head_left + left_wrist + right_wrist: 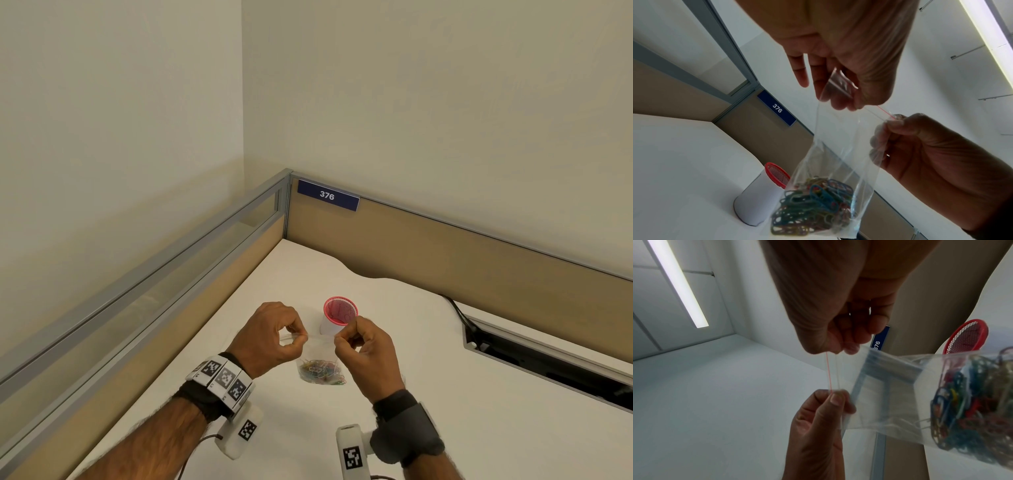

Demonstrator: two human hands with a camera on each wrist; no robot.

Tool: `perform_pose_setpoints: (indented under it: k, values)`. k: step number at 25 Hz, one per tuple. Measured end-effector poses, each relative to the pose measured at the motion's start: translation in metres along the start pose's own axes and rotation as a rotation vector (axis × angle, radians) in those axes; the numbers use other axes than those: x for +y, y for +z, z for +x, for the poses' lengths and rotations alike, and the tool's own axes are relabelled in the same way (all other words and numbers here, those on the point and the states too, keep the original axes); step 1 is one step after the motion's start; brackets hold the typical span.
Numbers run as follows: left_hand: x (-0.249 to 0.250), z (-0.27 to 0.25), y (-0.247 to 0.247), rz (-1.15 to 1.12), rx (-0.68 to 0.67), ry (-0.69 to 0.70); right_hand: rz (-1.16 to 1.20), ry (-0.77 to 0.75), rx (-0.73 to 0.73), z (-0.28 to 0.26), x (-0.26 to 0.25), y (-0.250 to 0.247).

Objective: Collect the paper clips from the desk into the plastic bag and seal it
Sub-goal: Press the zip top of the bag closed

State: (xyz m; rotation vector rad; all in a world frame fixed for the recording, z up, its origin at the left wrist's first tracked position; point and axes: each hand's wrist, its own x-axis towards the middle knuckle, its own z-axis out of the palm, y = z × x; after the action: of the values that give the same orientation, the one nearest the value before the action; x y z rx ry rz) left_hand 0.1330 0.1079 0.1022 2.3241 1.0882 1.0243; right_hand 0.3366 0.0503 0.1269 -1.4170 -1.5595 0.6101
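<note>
low in the middle of the head view, the left hand (270, 337) and right hand (364, 346) each pinch one end of the plastic bag (320, 359) zip strip, which runs left-right between their fingers, paper clips (322, 371) hanging below.

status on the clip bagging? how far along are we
Done: the paper clips sit in the bottom of the plastic bag, and none show loose on the desk. In hand: the left hand and right hand each pinch an end of the bag's top edge, held taut. Left: closing the red-lined zip strip; whether it is sealed yet is unclear.
</note>
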Motion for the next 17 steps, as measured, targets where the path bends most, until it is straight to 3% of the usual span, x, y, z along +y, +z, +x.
perform_pose_setpoints:
  k: [10,17]
  values:
    - [-0.012,-0.010,-0.011,-0.050,0.015,-0.070,0.042,0.008,0.033,0.002,0.012,-0.006]
    - [-0.007,-0.015,-0.004,-0.380,0.117,-0.232,0.057,0.049,-0.013,0.004,0.018,-0.006]
